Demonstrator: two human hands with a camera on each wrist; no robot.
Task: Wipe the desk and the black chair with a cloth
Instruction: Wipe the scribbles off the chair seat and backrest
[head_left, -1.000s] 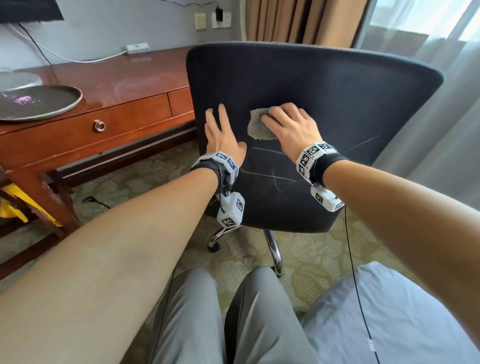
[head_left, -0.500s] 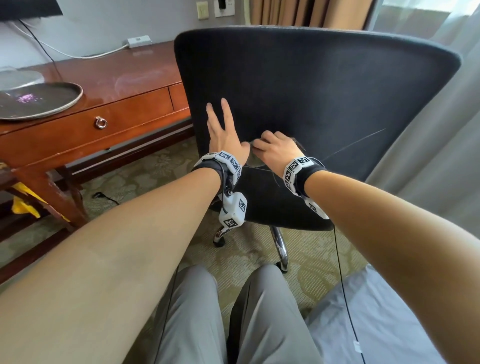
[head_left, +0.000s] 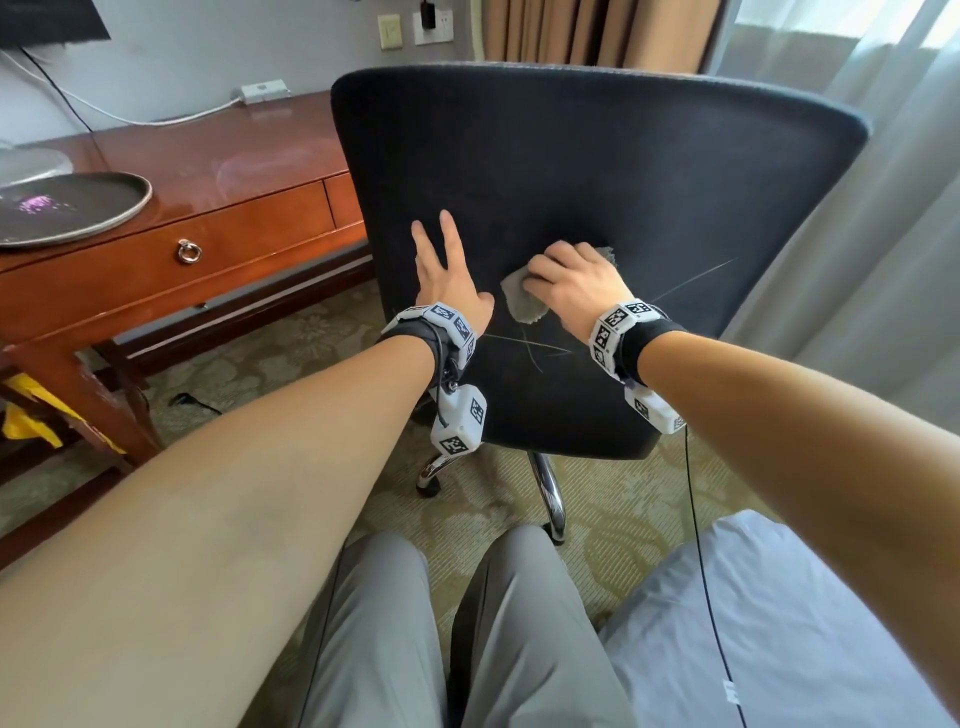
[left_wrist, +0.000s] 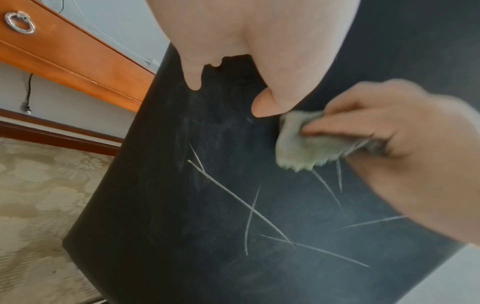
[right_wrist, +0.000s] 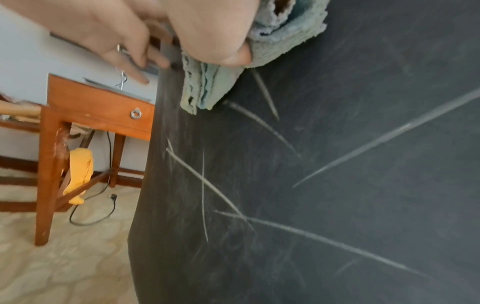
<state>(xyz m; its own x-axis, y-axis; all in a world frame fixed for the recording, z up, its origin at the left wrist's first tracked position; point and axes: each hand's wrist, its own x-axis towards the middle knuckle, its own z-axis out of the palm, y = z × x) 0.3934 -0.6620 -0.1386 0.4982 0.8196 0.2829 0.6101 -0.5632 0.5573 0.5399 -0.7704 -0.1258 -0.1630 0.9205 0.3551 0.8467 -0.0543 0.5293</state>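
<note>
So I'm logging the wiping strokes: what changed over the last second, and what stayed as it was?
The right hand, gripping the cloth, slid down and leftward along the chair back half a second ago, then came back up and rightward. Nothing was taken hold of or let go. The left hand stays pressed flat on the chair; the pale lines remain, the desk unchanged.

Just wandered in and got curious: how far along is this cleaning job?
Under way. The right hand presses a folded cloth against the black chair back while the left hand steadies it, fingers straight. Pale streaks below the cloth remain. The desk top looks glossy, but whether it was wiped I cannot tell.
</note>
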